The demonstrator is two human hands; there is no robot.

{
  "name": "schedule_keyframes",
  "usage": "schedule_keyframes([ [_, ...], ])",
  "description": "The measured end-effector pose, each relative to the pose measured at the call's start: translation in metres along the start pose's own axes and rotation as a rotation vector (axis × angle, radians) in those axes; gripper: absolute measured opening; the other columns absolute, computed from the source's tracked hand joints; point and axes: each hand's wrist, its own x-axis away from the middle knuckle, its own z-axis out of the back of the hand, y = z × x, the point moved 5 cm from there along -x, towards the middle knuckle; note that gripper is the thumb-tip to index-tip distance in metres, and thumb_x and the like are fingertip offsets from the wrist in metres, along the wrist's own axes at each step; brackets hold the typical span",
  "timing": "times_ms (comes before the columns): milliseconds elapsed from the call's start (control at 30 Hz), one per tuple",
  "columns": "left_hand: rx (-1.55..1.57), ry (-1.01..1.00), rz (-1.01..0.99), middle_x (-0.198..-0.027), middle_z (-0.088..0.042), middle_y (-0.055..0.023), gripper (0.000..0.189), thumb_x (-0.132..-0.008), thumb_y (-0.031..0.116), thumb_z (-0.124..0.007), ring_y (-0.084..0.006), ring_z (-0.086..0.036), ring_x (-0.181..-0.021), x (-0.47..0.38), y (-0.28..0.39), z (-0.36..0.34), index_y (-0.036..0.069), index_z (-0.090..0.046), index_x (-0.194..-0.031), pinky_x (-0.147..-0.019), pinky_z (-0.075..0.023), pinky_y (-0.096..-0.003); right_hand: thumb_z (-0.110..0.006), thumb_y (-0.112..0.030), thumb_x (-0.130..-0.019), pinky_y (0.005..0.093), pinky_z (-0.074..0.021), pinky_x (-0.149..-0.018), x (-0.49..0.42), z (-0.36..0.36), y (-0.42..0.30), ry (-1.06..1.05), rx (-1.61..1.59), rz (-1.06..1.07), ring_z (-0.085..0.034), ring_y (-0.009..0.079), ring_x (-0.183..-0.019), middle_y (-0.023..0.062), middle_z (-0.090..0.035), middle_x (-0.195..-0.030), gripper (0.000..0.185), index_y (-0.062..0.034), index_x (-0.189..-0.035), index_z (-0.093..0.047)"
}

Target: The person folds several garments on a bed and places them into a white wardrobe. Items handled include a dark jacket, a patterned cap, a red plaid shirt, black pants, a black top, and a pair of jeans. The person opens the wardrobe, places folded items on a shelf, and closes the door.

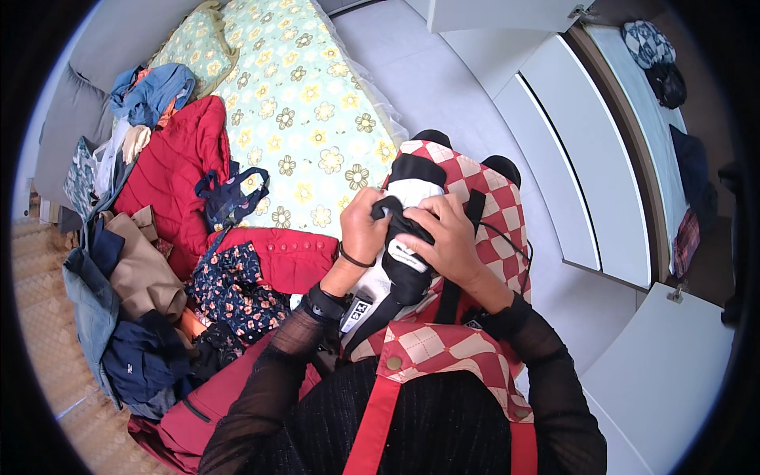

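Note:
My left hand (363, 224) pinches the edge of a small black-and-white fabric item (409, 237) over my lap. The fingers of my right hand (444, 233) grip the same black fabric from the other side. A white oval patch with writing shows below my right fingers; what exactly the item is, I cannot tell. Beneath both hands lies my red-and-cream checked apron (499, 231), with a black strap and a thin black cord on it. A black band circles my left wrist.
On the left are a red padded jacket (172, 160), a dark floral garment (237, 291), beige trousers (142, 261) and a denim garment (157, 92). A flowered bed sheet (309, 119) stretches ahead. White drawers (570, 148) and an open cabinet door (665, 350) stand right.

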Motion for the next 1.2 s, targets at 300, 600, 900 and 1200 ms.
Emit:
schedule_keyframes([
  [300,0.160,0.092,0.177,-0.060,-0.046,0.0016,0.016,-0.076,-0.005,-0.062,-0.0047,-0.042,-0.056,0.017,-0.036,0.029,0.004,-0.050,-0.081,-0.050,-0.0366,-0.0222,-0.062,-0.011,-0.068,0.0304,-0.0383,-0.057,0.010,-0.007,-0.002,0.080,0.184,0.261,-0.048,0.0190,-0.063,0.0018,-0.040,-0.067,0.017,-0.0113,-0.084,-0.063],
  [600,0.079,-0.769,0.160,-0.061,-0.052,0.0009,0.010,-0.086,0.013,-0.063,-0.0088,-0.051,-0.057,0.038,-0.010,0.033,0.005,-0.057,-0.085,-0.052,-0.0402,-0.0274,-0.062,0.003,-0.066,0.0302,-0.0442,-0.059,0.023,-0.004,0.026,0.111,-0.234,-0.218,-0.052,0.0214,-0.065,0.0058,-0.048,-0.076,0.030,-0.0088,-0.093,-0.065],
  [900,0.433,-0.526,0.512,-0.108,-0.062,-0.0111,0.057,-0.083,0.036,-0.069,-0.0160,-0.059,-0.096,-0.014,-0.005,-0.004,-0.004,-0.052,-0.120,-0.084,-0.0472,-0.0275,-0.069,-0.015,-0.064,0.0251,-0.0426,-0.054,0.015,-0.002,-0.012,0.073,0.135,0.227,-0.050,0.0143,-0.073,-0.0028,-0.048,-0.078,0.020,-0.0202,-0.083,-0.070],
  [1200,0.974,-0.509,0.791,-0.110,-0.063,-0.0118,0.037,-0.084,0.013,-0.060,-0.0201,-0.062,-0.099,-0.008,-0.009,-0.020,-0.003,-0.055,-0.117,-0.088,-0.0494,-0.0307,-0.069,-0.009,-0.079,0.0267,-0.0470,-0.071,0.004,0.027,0.031,0.236,-0.576,-0.364,-0.054,0.0140,-0.084,0.0049,-0.054,-0.094,0.034,-0.0030,-0.110,-0.057],
])
